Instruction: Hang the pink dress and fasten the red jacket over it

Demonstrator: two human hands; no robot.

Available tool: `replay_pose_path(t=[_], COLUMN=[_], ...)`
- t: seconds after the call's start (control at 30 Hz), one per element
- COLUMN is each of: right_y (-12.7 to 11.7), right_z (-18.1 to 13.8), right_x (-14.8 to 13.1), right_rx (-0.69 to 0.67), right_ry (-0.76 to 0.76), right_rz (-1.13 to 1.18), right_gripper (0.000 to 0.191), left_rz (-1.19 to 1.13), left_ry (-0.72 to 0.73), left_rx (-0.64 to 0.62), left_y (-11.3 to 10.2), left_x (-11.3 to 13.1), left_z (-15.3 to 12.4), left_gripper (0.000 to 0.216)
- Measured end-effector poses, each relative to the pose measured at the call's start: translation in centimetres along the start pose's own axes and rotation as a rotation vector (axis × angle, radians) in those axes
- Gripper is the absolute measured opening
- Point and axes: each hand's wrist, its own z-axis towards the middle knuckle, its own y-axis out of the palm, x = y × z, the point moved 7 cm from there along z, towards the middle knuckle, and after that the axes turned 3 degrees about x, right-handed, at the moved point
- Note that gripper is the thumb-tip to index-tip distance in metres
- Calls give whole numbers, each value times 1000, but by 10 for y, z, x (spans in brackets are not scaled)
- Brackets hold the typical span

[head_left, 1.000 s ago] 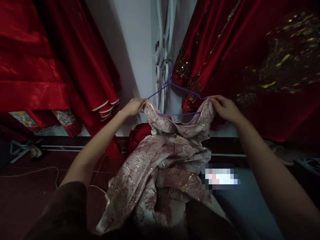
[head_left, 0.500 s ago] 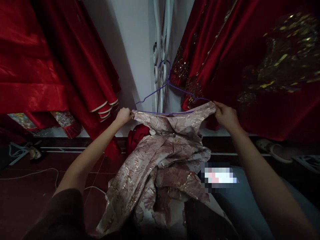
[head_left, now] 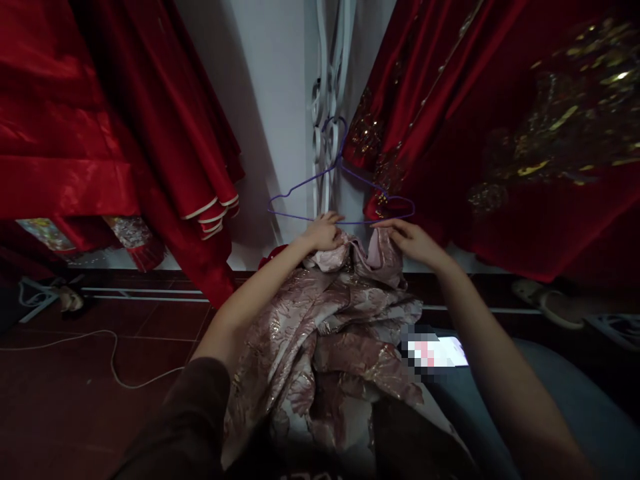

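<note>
A pink brocade dress (head_left: 325,327) with gold flower patterns lies bunched over my lap. My left hand (head_left: 325,233) and my right hand (head_left: 407,241) are close together, both closed on the dress's top edge just under the bottom bar of a purple wire hanger (head_left: 340,193). The hanger hangs bare, its hook caught on white metal scrollwork (head_left: 330,80) against the wall. The dress is off the hanger's arms.
Red satin gowns hang on the left (head_left: 100,120) and gold-embroidered red ones on the right (head_left: 500,133). A white cable (head_left: 100,347) trails over the dark red tiled floor. A lit phone (head_left: 440,352) rests on a grey seat at my right.
My hands have come in from the hanger's two ends to its middle, pulling the dress's shoulders down off the hanger, which is bare now.
</note>
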Motion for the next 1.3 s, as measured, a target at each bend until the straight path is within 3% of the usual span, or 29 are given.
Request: replay_pose_path(t=[0.07,0.13,0.23,0.4,0.53,0.8,0.97,1.07,1.3], right_y=[-16,-37,-60,-65,-63,-66,-66,-66,-70], right_z=[4,2,-7,-9,-6,-6,-5,1,31], right_x=[13,38,75,95,85,77,65,39,-39], right_rx=[129,315,527,625,633,568,568,549,585], right_ry=[74,233,436,419,363,458,412,331,-51], right_rz=[-13,-91,-179,-143,-130,-218,-164,-154,-244], right_gripper=[35,35,36,37,38,37,39,39,32], left_rz=[32,66,105,107,116,62,44,29,-43], left_ry=[-30,-30,-5,47,65,87,81,73,61], left_rx=[-29,9,42,26,12,16,-1,-23,-17], left_y=[16,12,-14,-55,-61,-73,-70,-61,-41], left_x=[5,14,27,34,33,31,30,33,47], left_z=[-7,-24,-53,-76,-77,-84,-83,-76,-45], left_gripper=[33,33,31,30,28,28,26,25,28])
